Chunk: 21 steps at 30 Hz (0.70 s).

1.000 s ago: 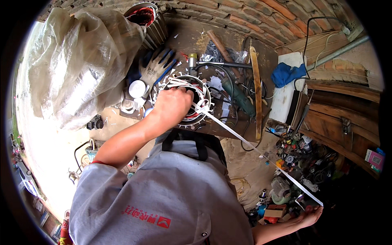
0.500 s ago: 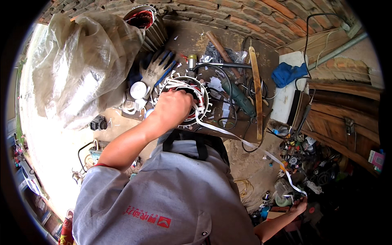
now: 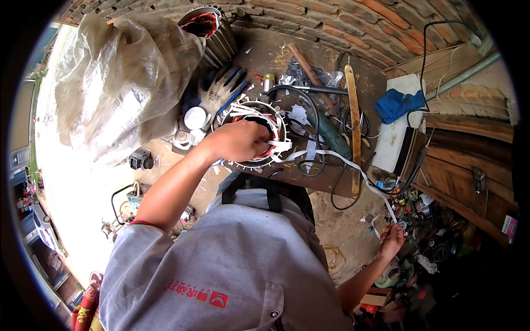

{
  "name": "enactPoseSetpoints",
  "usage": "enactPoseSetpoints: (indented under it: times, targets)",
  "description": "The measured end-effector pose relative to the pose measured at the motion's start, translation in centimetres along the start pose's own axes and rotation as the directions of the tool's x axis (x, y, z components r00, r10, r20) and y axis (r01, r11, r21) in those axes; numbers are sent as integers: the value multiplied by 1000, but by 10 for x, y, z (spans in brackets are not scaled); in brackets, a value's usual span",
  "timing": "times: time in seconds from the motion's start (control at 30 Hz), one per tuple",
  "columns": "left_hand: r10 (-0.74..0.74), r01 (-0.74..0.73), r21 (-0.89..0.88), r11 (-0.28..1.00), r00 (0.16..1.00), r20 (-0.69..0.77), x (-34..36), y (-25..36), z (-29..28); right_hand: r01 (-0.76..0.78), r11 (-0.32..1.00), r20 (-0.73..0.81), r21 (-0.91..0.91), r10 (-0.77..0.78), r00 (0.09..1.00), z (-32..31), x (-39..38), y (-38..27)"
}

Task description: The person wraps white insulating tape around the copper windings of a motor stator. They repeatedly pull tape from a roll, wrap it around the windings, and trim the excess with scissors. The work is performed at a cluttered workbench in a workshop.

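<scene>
A round stator with red windings and white insulation slips sits at the bench's front. My left hand reaches over its left side, fingers curled into the bore; their tips and whatever they hold are hidden. A long, loose white strip runs from the stator's right side across the bench and down to my right hand, which pinches it beyond the front right edge. Just behind the stator lie a beige-and-blue work glove and white rolls. A green power tool with black cable lies right of it.
On the bench are a wooden-handled hammer, a wooden slat and a finned housing. Crumpled plastic sheeting fills the left. A brick wall stands behind, a blue cloth right. Assorted parts crowd the floor.
My right hand has moved up and inward toward the bench, and the taut strip has slackened into curves. My left hand stays at the stator, shifted slightly right.
</scene>
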<state>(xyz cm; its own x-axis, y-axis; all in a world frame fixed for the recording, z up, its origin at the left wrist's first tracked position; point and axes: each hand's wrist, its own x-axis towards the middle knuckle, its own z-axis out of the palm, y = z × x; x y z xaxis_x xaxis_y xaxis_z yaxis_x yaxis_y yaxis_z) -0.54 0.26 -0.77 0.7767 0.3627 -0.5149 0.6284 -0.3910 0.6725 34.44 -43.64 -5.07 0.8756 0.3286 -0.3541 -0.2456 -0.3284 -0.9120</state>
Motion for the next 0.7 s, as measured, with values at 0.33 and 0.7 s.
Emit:
enactPoseSetpoints:
  times: [0.33, 0.7]
  targets:
    - [-163, 213, 274, 938, 968, -193, 12, 13, 14, 79, 996, 96, -42, -74, 993, 33, 7, 3]
    - [-36, 46, 26, 999, 950, -309, -8, 6, 20, 528, 807, 702, -266, -213, 680, 199, -49, -33]
